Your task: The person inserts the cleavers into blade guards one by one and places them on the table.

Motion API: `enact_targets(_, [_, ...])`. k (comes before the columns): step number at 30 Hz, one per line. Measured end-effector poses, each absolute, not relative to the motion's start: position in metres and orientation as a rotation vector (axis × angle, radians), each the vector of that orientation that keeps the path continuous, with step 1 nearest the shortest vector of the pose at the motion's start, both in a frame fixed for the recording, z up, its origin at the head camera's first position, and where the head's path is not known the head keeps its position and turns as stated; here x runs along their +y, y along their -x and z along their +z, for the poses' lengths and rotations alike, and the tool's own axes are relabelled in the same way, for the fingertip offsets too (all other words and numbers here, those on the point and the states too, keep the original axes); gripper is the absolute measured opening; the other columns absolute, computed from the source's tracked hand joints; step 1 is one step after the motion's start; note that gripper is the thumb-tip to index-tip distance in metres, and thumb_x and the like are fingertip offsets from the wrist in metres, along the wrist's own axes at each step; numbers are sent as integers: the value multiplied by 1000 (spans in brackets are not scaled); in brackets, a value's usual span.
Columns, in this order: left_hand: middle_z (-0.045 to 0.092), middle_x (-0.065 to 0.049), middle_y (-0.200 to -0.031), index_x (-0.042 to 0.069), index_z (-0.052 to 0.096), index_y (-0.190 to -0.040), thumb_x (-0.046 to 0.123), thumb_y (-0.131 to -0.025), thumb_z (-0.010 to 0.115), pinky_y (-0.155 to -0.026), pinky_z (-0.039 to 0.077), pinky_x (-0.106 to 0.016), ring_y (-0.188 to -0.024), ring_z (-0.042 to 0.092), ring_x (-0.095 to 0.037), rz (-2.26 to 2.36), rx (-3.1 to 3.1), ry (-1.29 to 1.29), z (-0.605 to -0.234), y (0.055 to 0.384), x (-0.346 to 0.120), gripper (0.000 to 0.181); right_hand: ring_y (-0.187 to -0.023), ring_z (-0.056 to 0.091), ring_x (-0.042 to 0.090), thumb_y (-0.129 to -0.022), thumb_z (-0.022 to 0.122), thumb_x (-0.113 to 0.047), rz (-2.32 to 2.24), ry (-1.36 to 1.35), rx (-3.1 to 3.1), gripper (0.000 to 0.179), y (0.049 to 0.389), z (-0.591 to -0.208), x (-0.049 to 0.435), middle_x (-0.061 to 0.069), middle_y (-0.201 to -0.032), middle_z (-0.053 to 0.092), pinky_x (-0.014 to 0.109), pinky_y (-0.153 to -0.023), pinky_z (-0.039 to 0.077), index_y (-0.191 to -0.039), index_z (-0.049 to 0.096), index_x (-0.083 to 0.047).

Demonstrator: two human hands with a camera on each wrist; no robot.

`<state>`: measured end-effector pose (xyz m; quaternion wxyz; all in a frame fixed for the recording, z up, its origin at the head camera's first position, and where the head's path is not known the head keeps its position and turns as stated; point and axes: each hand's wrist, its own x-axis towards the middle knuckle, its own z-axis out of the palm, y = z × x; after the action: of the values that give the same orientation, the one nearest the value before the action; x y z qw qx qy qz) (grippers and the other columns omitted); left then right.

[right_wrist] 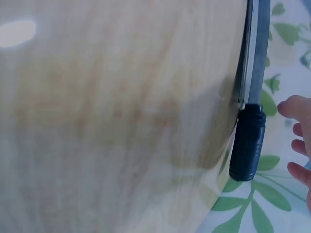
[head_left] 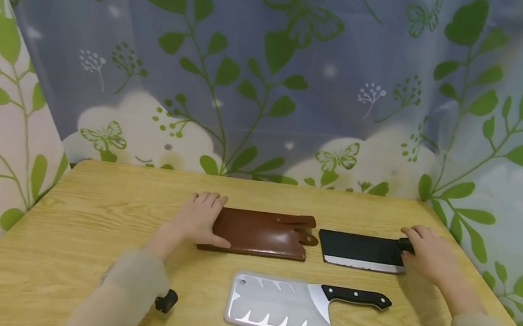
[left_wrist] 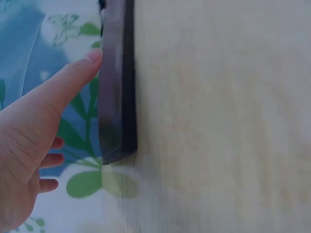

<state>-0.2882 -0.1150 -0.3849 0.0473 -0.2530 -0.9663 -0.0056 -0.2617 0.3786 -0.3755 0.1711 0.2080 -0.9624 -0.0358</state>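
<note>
A brown leather knife sheath [head_left: 260,234] lies flat on the table, its strap end to the right. My left hand [head_left: 198,218] is over its left end with the fingers spread; in the left wrist view the thumb [left_wrist: 80,77] overlaps the side of the sheath [left_wrist: 114,82]. To the right lies a black-bladed cleaver [head_left: 360,250] with a pale cutting edge. Its ribbed black handle [right_wrist: 248,143] shows free in the right wrist view, and my right hand [head_left: 429,255] hovers by it, fingers loosely bent and apart from it.
Nearer the front, a second cleaver [head_left: 280,305] with a riveted black handle lies with its blade in a translucent cover. All lie on a wood-grain table [head_left: 94,216]. A leaf-patterned curtain [head_left: 271,102] hangs behind the table and along its sides.
</note>
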Motion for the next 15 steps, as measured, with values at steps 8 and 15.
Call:
enact_targets(8, [29,-19,-148,5,25,-147,75,-62,65,-109,20,-53,-136,26,-37,-64,-3067,757,-385,301,-110,117,-111,43,48,-78,72,-13,-177,-429,-2944,59,279,-377,387,30,-123,47,64,-82,37,-127,47,7])
enact_targets(15, [25,-20,-149,6,24,-148,72,-60,69,-110,17,-53,-137,22,-37,-53,-3153,836,-391,302,-103,118,-116,39,51,-81,68,-14,-150,-392,-3047,57,286,-389,389,32,-127,43,67,-88,33,-129,45,7])
